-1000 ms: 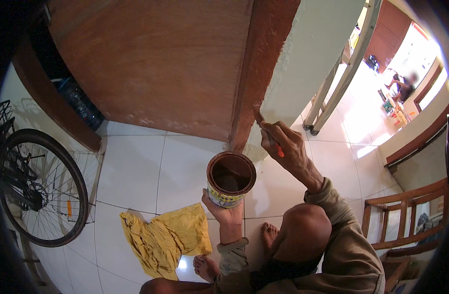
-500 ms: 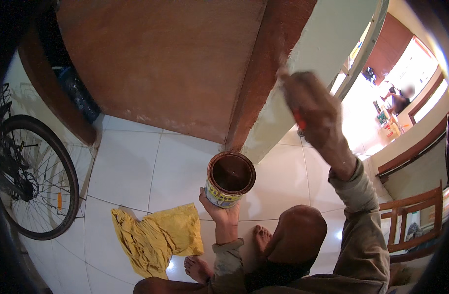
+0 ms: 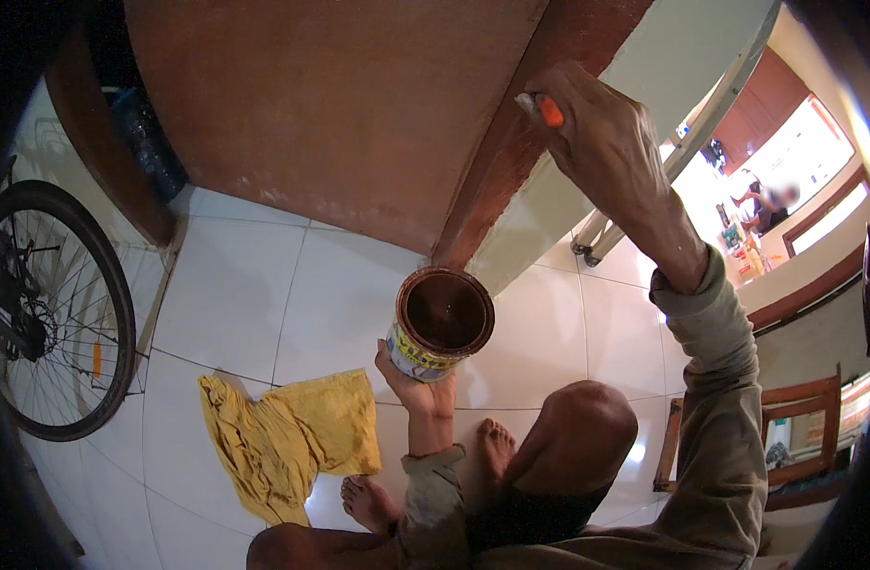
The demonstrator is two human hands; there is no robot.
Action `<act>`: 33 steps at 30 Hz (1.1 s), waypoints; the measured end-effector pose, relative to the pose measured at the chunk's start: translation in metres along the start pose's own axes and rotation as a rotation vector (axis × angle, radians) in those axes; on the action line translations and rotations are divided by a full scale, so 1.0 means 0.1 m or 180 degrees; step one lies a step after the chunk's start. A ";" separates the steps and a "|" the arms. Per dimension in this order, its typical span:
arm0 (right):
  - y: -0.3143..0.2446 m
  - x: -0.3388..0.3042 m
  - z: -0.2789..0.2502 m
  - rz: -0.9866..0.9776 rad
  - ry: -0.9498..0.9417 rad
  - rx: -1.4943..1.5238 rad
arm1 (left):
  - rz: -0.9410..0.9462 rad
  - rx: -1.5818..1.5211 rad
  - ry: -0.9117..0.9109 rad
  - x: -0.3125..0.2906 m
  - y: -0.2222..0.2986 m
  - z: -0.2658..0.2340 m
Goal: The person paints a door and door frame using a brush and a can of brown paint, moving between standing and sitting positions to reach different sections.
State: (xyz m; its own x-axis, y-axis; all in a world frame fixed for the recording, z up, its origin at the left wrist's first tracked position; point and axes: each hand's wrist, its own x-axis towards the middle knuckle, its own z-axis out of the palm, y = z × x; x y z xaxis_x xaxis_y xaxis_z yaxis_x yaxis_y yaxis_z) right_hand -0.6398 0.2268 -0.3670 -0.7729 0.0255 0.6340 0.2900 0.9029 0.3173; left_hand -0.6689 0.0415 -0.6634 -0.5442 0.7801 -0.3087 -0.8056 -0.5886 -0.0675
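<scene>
My left hand (image 3: 427, 394) is wrapped round the lower part of an open paint can (image 3: 418, 353), held up over the floor. Reddish-brown paint coats the can's rim and inner wall. Higher up, at the right, my right hand (image 3: 611, 142) grips a paintbrush with an orange handle (image 3: 549, 111). It is beside the reddish-brown door frame (image 3: 497, 180), near where the brown meets a pale wall strip (image 3: 539, 204). The fist hides the bristles, so I cannot tell whether they touch the frame. A large brown door panel (image 3: 330, 123) adjoins the frame.
A crumpled yellow cloth (image 3: 297, 432) lies on the white tiled floor (image 3: 226, 285), left of my feet. A bicycle wheel (image 3: 122, 313) stands at the far left. At the right are a wooden chair (image 3: 805, 427) and a bright room with a seated person (image 3: 772, 204).
My right hand with the brush has moved up along the door frame and turned, so the orange handle end now faces me. The can stays in my left hand; the view has shifted slightly.
</scene>
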 end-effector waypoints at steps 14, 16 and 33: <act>0.08 -0.19 0.11 0.0019 -0.0931 0.0103 | 0.0147 0.0055 -0.0373 -0.07 0.05 0.03; 0.20 0.10 -0.18 0.0496 -0.0631 0.0274 | 0.0139 0.0018 -0.0513 -0.06 0.03 0.09; 0.56 1.12 -1.75 -0.0043 0.0657 -0.0130 | -0.0013 0.0363 -0.0415 -0.06 -0.01 -0.02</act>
State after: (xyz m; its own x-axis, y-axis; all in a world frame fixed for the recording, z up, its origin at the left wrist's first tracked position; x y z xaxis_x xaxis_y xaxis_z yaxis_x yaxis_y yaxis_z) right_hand -0.6111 0.2053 -0.1548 -0.6462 -0.0787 0.7591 0.3064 0.8842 0.3525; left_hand -0.6648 0.0370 -0.6638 -0.5605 0.8078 -0.1826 -0.8253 -0.5632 0.0420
